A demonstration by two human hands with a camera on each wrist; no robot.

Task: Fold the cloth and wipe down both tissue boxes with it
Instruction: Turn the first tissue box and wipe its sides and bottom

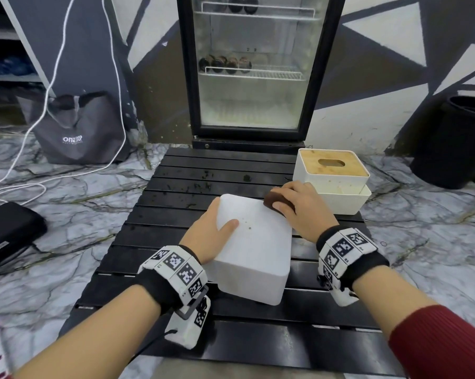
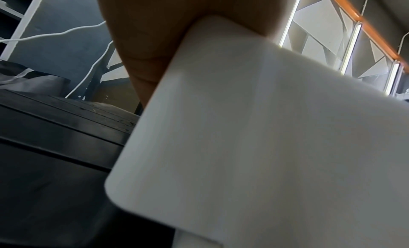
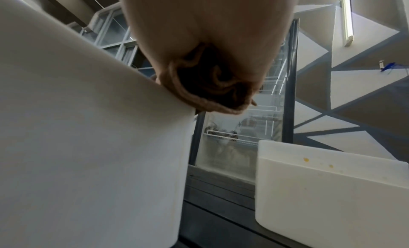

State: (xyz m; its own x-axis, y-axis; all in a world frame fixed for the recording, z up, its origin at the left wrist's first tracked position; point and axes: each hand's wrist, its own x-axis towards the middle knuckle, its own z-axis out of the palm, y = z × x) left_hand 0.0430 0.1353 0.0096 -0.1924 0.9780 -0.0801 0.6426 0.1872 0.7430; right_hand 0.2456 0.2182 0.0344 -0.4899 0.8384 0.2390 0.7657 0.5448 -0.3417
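Note:
A plain white tissue box point(image 1: 254, 250) lies in the middle of the black slatted table point(image 1: 203, 165), its blank face up with a few small specks. My left hand point(image 1: 209, 236) grips its left edge, thumb on top; the left wrist view shows the palm point(image 2: 155, 33) against the box point(image 2: 265, 138). My right hand point(image 1: 299, 209) holds a folded brown cloth point(image 1: 273, 201) pressed on the box's far right corner, bunched under the fingers point(image 3: 208, 87). A second white tissue box point(image 1: 332, 170) with a bamboo lid stands at the back right, with yellowish spots on its side point(image 3: 321, 199).
A glass-door fridge point(image 1: 252, 67) stands just behind the table. On the marble floor are a grey bag point(image 1: 78, 132) with white cables at the left, a black case point(image 1: 7, 233) further left, and a black bin point(image 1: 457, 140) at the right.

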